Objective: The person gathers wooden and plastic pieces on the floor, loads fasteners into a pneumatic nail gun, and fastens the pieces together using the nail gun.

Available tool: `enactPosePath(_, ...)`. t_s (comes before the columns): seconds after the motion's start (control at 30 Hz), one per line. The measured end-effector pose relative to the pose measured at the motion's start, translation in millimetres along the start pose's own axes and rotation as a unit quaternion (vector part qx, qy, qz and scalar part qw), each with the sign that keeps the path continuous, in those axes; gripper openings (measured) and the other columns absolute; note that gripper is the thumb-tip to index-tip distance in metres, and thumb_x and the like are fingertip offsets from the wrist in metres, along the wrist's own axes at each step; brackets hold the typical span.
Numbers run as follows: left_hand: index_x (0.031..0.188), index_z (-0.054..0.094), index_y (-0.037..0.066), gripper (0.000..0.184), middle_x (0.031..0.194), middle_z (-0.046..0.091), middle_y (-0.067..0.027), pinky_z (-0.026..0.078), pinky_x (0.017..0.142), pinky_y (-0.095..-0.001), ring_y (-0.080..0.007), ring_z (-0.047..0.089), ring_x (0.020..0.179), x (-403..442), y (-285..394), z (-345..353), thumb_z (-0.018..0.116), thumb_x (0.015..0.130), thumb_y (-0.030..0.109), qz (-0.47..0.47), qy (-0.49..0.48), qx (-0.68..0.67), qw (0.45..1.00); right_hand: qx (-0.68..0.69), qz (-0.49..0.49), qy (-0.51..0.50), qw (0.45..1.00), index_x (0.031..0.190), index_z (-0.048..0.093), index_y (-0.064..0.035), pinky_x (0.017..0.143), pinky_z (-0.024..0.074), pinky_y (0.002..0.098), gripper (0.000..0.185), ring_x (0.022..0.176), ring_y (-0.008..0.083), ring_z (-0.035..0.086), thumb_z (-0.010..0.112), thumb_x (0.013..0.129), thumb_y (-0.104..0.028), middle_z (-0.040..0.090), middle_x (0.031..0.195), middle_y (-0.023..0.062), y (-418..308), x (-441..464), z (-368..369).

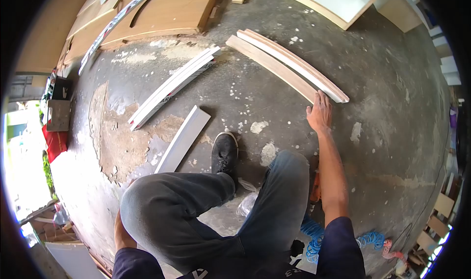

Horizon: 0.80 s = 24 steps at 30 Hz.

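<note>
My right hand [321,114] reaches to the near end of a bare wooden strip [272,65] on the floor, thumb on one side and fingers on the other. Right beside that strip, nearly parallel, lies a bundle of white-faced wooden moulding [294,58]. My left hand is hidden behind my left knee; only its forearm [122,232] shows. Near that knee a white board piece [182,140] rests on the floor, its near end covered by my leg. Beyond it lie stacked white moulding strips [174,88] with printed wrapping on one side.
Wooden panels [167,14] and a long wrapped strip [110,26] lie at the far left. A white-lined wooden frame [338,21] stands at the far right. Beside my right leg are an orange tool [315,186] and a coiled blue hose [314,237]. A plastic bag [247,204] lies between my legs.
</note>
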<state>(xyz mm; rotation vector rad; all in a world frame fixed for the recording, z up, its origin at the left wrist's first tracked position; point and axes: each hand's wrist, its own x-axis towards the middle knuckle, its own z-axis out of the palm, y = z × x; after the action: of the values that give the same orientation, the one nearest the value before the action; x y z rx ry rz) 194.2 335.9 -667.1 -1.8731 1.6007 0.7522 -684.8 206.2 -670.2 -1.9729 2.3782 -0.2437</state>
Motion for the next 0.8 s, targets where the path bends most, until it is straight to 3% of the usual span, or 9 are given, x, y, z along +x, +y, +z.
enactPosePath(0.07, 0.109, 0.07, 0.003, 0.03, 0.094, 0.073, -0.0168, 0.053, 0.083, -0.0406, -0.0312, 0.07, 0.089, 16.8, 37.0, -19.5, 0.068, 0.083, 0.015, 0.08, 0.148, -0.014, 0.986, 0.006, 0.009, -0.005, 1.0, 0.133, 0.048, -0.0013, 0.106, 0.0385, 0.0469, 0.059, 0.134, 0.0315, 0.044, 0.073, 0.084, -0.021, 0.047, 0.144, 0.0165, -1.4, 14.4, 9.8)
enactPosePath(0.1, 0.107, 0.07, 0.002, 0.026, 0.099, 0.071, -0.02, 0.052, 0.086, -0.0451, -0.0401, 0.067, 0.094, 14.8, 76.2, -47.1, 0.062, 0.083, 0.009, 0.151, 0.246, -0.027, 0.957, 0.006, 0.028, -0.006, 1.0, 0.135, 0.047, -0.0014, 0.106, 0.0379, 0.0475, 0.061, 0.136, 0.0314, 0.043, 0.074, 0.085, -0.024, 0.046, 0.145, 0.0163, -2.3, 17.5, 13.7)
enactPosePath(0.13, 0.106, 0.069, 0.001, 0.025, 0.103, 0.07, -0.0202, 0.05, 0.09, -0.0451, -0.0408, 0.064, 0.1, 22.7, 118.6, -80.1, 0.061, 0.084, 0.008, 0.082, 0.223, -0.072, 0.969, 0.007, 0.026, -0.008, 1.0, 0.135, 0.047, -0.0014, 0.106, 0.0379, 0.0475, 0.061, 0.136, 0.0314, 0.043, 0.074, 0.085, -0.024, 0.046, 0.145, 0.0163, -3.6, 18.1, 15.3)
enactPosePath(0.23, 0.128, 0.057, -0.001, 0.044, 0.128, 0.057, -0.0248, 0.046, 0.099, -0.0448, -0.0409, 0.057, 0.116, 48.7, 211.2, -139.6, 0.062, 0.084, 0.004, 0.178, 0.377, -0.071, 0.906, -0.032, 0.021, -0.06, 0.997, 0.14, 0.042, -0.0007, 0.098, 0.0412, 0.0505, 0.065, 0.123, 0.0324, 0.051, 0.072, 0.087, -0.025, 0.052, 0.134, 0.0177, -0.6, 21.1, 12.3)
enactPosePath(0.3, 0.14, 0.047, 0.004, 0.058, 0.141, 0.047, -0.0214, 0.043, 0.104, -0.046, -0.0381, 0.047, 0.13, 81.1, 245.9, -162.5, 0.066, 0.085, 0.008, 0.164, 0.329, -0.043, 0.929, -0.032, 0.009, -0.081, 0.996, 0.14, 0.043, 0.0, 0.096, 0.0418, 0.0508, 0.063, 0.119, 0.0341, 0.052, 0.071, 0.088, -0.024, 0.054, 0.13, 0.0181, -5.8, 11.7, -4.7)
enactPosePath(0.47, 0.149, 0.036, 0.006, 0.073, 0.137, 0.047, -0.0207, 0.042, 0.101, -0.0463, -0.0358, 0.05, 0.123, 125.7, 306.3, -174.2, 0.071, 0.085, 0.016, 0.14, 0.344, 0.082, 0.925, 0.114, -0.066, -0.049, 0.99, 0.125, 0.053, 0.0037, 0.093, 0.0458, 0.0496, 0.039, 0.112, 0.0436, 0.053, 0.062, 0.094, -0.019, 0.057, 0.121, 0.0231, 28.6, -31.9, -7.9)
enactPosePath(0.6, 0.138, 0.047, -0.001, 0.053, 0.125, 0.054, -0.019, 0.046, 0.093, -0.0448, -0.035, 0.055, 0.113, 158.8, 300.6, -161.9, 0.058, 0.088, 0.009, 0.121, 0.414, 0.143, 0.891, 0.168, -0.009, -0.061, 0.984, 0.12, 0.054, 0.0031, 0.083, 0.0493, 0.0511, 0.03, 0.099, 0.0449, 0.061, 0.057, 0.096, -0.015, 0.064, 0.105, 0.0258, 57.9, -68.2, -22.3)
enactPosePath(0.7, 0.133, 0.051, -0.002, 0.044, 0.123, 0.056, -0.0193, 0.048, 0.092, -0.0445, -0.0351, 0.056, 0.11, 163.4, 299.8, -167.1, 0.055, 0.09, 0.008, 0.129, 0.409, 0.162, 0.889, 0.264, 0.117, -0.16, 0.944, 0.111, 0.057, 0.0004, 0.074, 0.051, 0.0516, 0.026, 0.085, 0.0455, 0.066, 0.061, 0.095, -0.02, 0.068, 0.086, 0.025, 65.0, -84.7, -40.3)
enactPosePath(0.8, 0.128, 0.051, -0.002, 0.047, 0.121, 0.057, -0.0193, 0.048, 0.094, -0.0449, -0.036, 0.057, 0.109, 153.8, 307.0, -177.6, 0.065, 0.084, 0.007, 0.157, 0.363, 0.144, 0.907, 0.259, 0.093, -0.104, 0.956, 0.099, 0.059, -0.0021, 0.07, 0.0515, 0.0503, 0.036, 0.08, 0.0433, 0.067, 0.071, 0.089, -0.034, 0.068, 0.077, 0.0214, 65.0, -95.6, -53.9)
